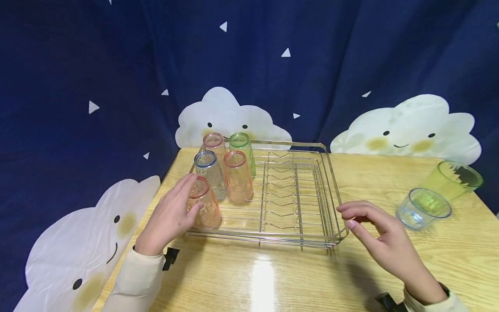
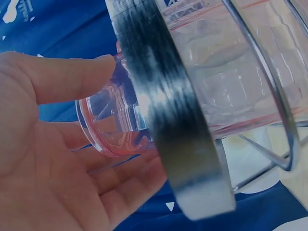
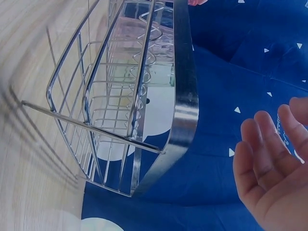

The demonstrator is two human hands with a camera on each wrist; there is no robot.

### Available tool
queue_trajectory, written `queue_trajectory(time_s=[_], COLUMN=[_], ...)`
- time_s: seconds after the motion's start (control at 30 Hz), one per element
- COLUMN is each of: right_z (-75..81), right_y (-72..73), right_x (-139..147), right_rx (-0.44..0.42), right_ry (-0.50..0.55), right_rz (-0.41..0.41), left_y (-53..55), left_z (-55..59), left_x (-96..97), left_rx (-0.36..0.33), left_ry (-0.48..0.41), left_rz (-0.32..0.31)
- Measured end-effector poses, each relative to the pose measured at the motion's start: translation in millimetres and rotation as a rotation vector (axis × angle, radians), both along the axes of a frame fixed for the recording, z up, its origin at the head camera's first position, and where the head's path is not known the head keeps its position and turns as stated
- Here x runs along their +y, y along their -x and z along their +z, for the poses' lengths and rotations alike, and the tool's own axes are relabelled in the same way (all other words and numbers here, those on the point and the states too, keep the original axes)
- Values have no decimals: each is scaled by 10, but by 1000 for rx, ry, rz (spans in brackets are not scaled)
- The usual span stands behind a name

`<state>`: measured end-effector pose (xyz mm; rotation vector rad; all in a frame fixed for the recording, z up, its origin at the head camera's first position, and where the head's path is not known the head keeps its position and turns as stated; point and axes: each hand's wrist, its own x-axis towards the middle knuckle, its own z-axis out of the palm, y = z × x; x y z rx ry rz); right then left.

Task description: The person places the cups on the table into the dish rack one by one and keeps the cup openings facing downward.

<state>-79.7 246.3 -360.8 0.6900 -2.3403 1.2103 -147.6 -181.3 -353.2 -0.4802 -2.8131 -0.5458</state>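
Observation:
My left hand (image 1: pixel 169 221) holds the base of an upside-down orange glass (image 1: pixel 209 212) at the front left of a wire dish rack (image 1: pixel 333 182). In the left wrist view the thumb and fingers lie around the base of that glass (image 2: pixel 113 144), above the rack's flat metal band (image 2: pixel 168 101). Behind it stand a blue-rimmed glass (image 1: pixel 210 175), another orange glass (image 1: pixel 238 182), a pink glass (image 1: pixel 214 145) and a green glass (image 1: pixel 245 151), all upside down. My right hand (image 1: pixel 383 236) hovers beside the rack's front right corner, fingers loosely bent around nothing.
On the right of the wooden table (image 1: pixel 218 277) stand a clear blue-rimmed cup (image 1: pixel 417 216) and a yellow-green cup (image 1: pixel 444 180), both mouth up. A dark blue curtain (image 1: pixel 249 65) with cloud prints hangs behind and to the left of the table.

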Motion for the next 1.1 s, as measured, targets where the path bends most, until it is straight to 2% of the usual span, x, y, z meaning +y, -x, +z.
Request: queue_trajectory(time_s=[0.23, 0.33, 0.43, 0.53, 0.67, 0.77, 0.87, 1.0, 1.1], right_z=[28, 37, 57, 108, 186, 221, 232, 201, 190], right_y=[-20, -15, 7, 16, 10, 36, 107, 249, 351], right_x=[9, 45, 131, 261, 475, 650, 840, 1116, 1343], right_rx=[-19, 25, 99, 107, 62, 52, 27, 25, 69], right_ry=[-12, -2, 2, 4, 4, -4, -27, -84, -41], right_rz=[-16, -14, -33, -89, -181, -260, -358, -493, -558], left_y=[-5, -30, -86, -166, -264, -311, -347, -376, -380], left_z=[-1, 5, 24, 52, 107, 155, 193, 202, 180], left_x=[6, 10, 22, 43, 82, 114, 144, 182, 218], left_rx=[-58, -59, 14, 162, 365, 441, 449, 427, 426], left_ry=[5, 14, 33, 35, -15, -90, -159, -189, -190], left_rz=[29, 51, 77, 80, 9, -75, -131, -163, -189])
